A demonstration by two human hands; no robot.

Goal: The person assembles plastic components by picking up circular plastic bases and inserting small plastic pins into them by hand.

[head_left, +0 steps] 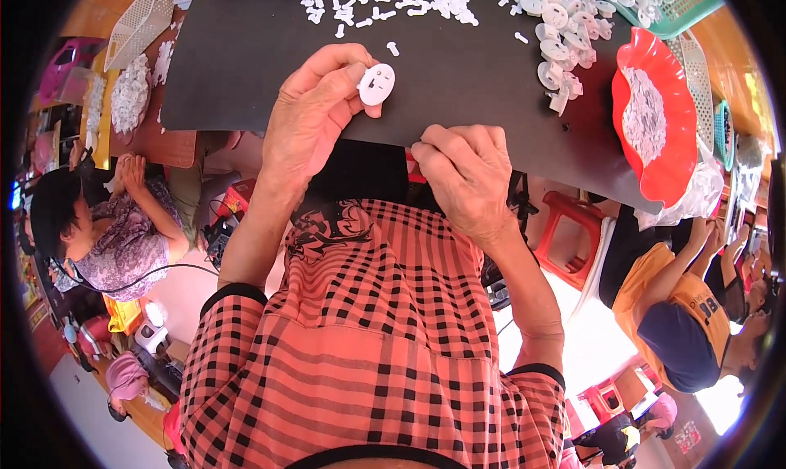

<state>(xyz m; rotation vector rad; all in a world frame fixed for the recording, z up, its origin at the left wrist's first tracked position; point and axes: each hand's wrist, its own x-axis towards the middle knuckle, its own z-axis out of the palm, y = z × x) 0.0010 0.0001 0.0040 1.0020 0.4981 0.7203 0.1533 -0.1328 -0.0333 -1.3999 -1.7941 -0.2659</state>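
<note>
Between the thumb and fingers of my left hand (309, 113) is a white round plastic disc (377, 85) with small slots and holes, held up over the dark table (246, 76). My right hand (467, 174) is at the table's near edge, its fingers curled together. Whatever those fingers may hold is hidden. A single small white plastic peg (393, 49) lies just beyond the disc. Farther off, several loose white pegs (446, 6) are scattered across the tabletop. Toward the right, similar round white pieces (557, 49) are heaped up.
At the right edge stands a red wavy-rimmed bowl (686, 117) of tiny white parts. Behind it is a green basket (692, 14) with more white pieces. A red stool (566, 231) is below the table on the right. People sit at work on both sides.
</note>
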